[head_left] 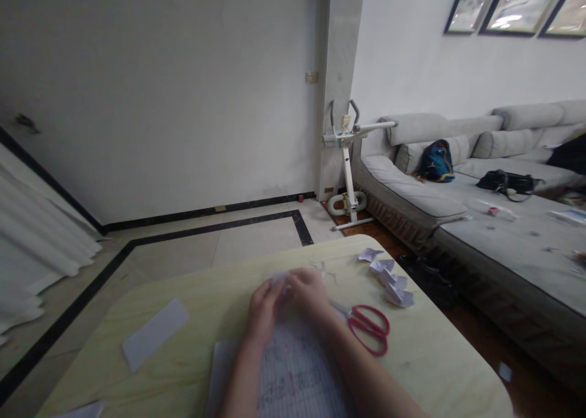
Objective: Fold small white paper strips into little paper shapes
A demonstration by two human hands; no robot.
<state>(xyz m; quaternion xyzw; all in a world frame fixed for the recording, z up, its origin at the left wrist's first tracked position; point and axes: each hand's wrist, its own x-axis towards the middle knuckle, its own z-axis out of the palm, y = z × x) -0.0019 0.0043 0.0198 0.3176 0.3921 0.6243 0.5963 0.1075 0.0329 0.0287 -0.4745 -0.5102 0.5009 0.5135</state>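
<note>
Near the far middle of the table, my left hand (263,305) and my right hand (307,291) come together, fingers closed around a small piece of white paper (280,277). Its shape is blurred and mostly covered by the fingers. Below my wrists lies a lined notebook (293,375) with handwriting on it. Red-handled scissors (370,328) rest right of my right wrist, the blades partly hidden by it. Several folded white paper pieces (387,276) sit in a row at the table's right edge. Thin paper scraps (327,271) lie just beyond my right hand.
A white paper strip (155,334) lies on the left of the pale wooden table (196,302), and another sheet (85,410) shows at the lower left. Beyond the right edge stand a grey sofa (412,198) and an exercise machine (348,174). A small pale scrap (505,371) is on the floor.
</note>
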